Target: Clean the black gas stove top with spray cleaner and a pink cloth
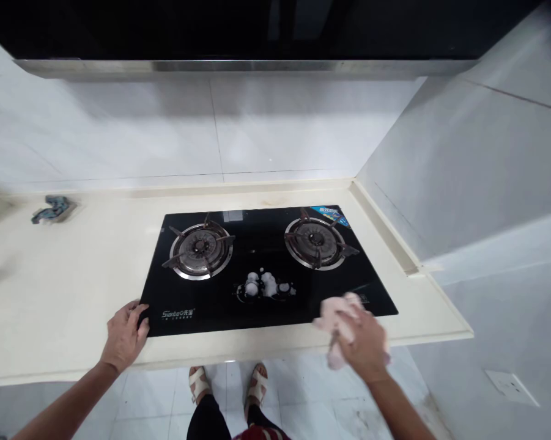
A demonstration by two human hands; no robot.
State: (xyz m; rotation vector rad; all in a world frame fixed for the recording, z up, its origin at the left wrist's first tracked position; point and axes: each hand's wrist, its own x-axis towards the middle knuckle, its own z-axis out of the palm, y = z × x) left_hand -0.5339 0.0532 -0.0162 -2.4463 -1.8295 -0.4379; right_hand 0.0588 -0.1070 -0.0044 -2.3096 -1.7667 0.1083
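A black glass gas cooktop (252, 244) with two burners is set in the cream countertop. White foam (269, 285) lies in patches around the knobs at its front middle. My left hand (126, 330) grips the cooktop's front left corner, fingers bent over the edge. In my right hand (364, 345) is a pale pink cloth (342, 315), bunched and somewhat blurred, over the front right edge of the cooktop. The left burner (200, 245) and right burner (315, 239) both carry dark pan supports.
A black range hood (238, 30) with a metal lip hangs above. On the countertop (73, 275), a crumpled blue-grey cloth (52, 208) lies at the far left. A tiled wall (486, 159) closes off the right side, with a socket (511, 386) low down.
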